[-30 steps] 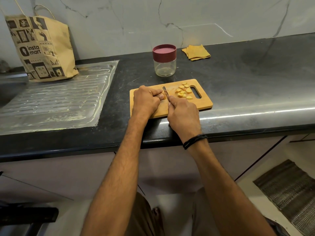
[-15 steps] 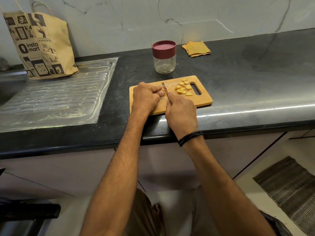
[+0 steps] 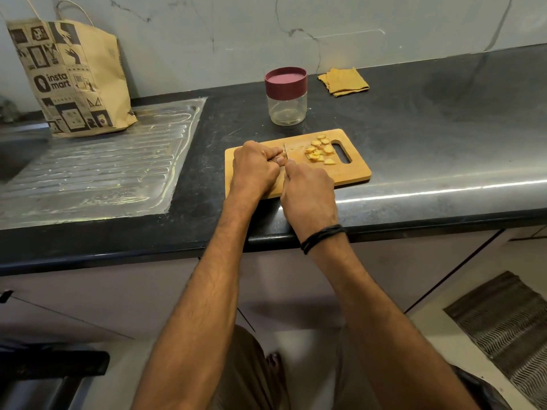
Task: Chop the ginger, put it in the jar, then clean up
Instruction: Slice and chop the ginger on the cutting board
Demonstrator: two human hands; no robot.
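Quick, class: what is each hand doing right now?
Left hand: fingers curled, apparently pinning a ginger piece hidden beneath them.
Right hand: closed, gripping the knife.

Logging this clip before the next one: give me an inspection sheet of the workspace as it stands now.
Surface: black stone counter, ribbed steel drainboard at its left.
Job's things: light wooden chopping board near the front edge; pale yellow ginger slices heaped by its handle slot; clear glass jar with maroon lid behind the board, lid on, looks empty.
Clutter: printed brown paper bag on the drainboard; folded yellow cloth by the wall.
Grippers: right hand grips the steel knife; left hand curled against its blade, seemingly pinning a ginger stub, mostly hidden.
Cables: nothing seen.
Surroundings: grey veined wall; striped floor mat lower right.
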